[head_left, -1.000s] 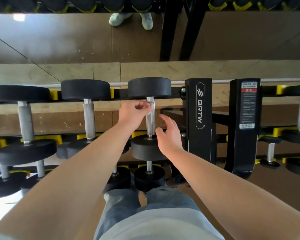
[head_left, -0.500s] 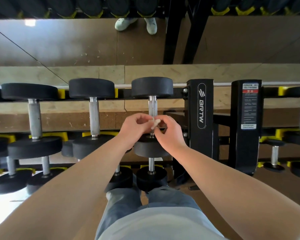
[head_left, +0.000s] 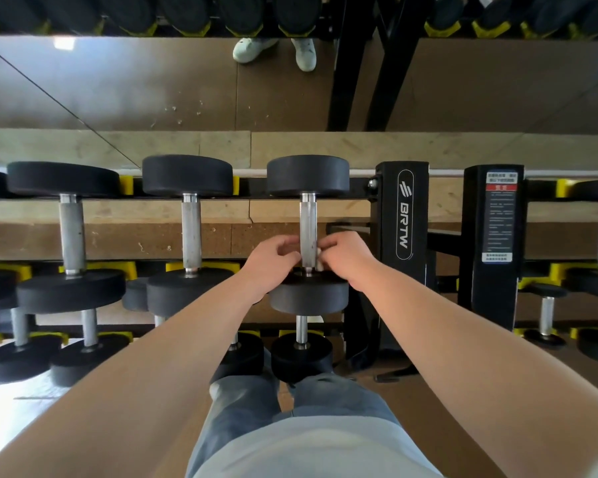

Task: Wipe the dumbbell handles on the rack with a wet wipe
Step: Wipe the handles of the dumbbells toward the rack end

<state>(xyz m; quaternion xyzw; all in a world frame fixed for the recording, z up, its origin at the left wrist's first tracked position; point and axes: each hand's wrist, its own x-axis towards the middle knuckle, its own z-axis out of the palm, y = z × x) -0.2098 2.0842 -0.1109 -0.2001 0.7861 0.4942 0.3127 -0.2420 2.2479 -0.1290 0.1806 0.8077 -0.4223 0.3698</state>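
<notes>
The left hand (head_left: 273,262) grips a dumbbell handle (head_left: 308,225) on the rack (head_left: 402,215) from nine o'clock; the right hand (head_left: 347,260), at three, pinches the wet wipe (head_left: 319,259).

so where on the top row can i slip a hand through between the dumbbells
Open gaps lie between the left handle and middle handle, and between that and the right handle. Crowded at its lower end: left hand, right hand and wet wipe.

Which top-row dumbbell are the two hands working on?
The dumbbell just left of the black post: left hand and right hand, pinching a wipe, meet at its handle's near end; others are untouched.
</notes>
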